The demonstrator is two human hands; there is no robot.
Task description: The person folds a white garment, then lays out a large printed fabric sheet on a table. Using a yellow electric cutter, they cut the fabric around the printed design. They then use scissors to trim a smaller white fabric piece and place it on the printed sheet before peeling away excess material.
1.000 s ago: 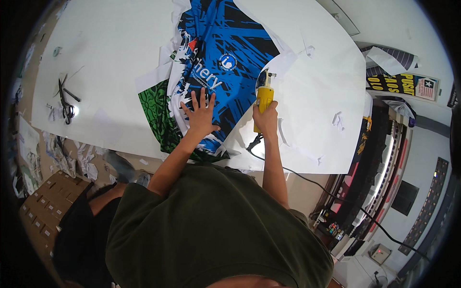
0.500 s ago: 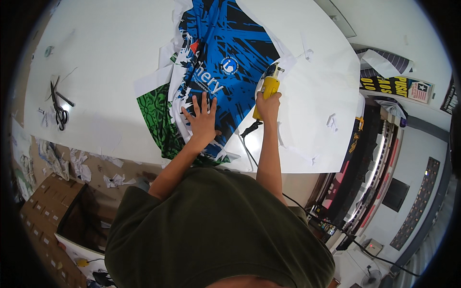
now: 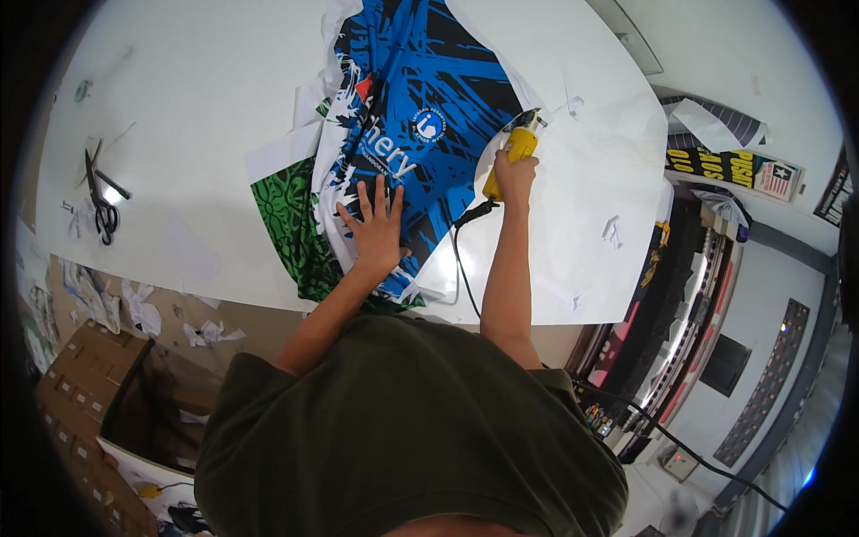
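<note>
A blue and black printed fabric (image 3: 470,98) with white edging lies on the white table (image 3: 206,116), bunched into folds along its left side. My left hand (image 3: 378,237) rests flat on it near the front, fingers spread. A green and black patterned fabric (image 3: 284,215) shows beside and under the folds. My right hand (image 3: 514,179) is wrapped round a yellow corded electric fabric cutter (image 3: 521,143), whose metal head is at the fabric's right edge. Whether the blade touches cloth, I cannot tell. The black cord (image 3: 459,259) hangs from the cutter's rear toward me.
Black scissors (image 3: 105,215) and a small dark tool (image 3: 116,185) lie at the table's left. White scraps (image 3: 611,231) are scattered on the right. Cardboard boxes (image 3: 94,362) stand at lower left; a long machine (image 3: 680,313) is right of the table.
My right hand has moved the cutter a little to the right and away from me, along the fabric's edge. My left hand stays pressed on the fabric.
</note>
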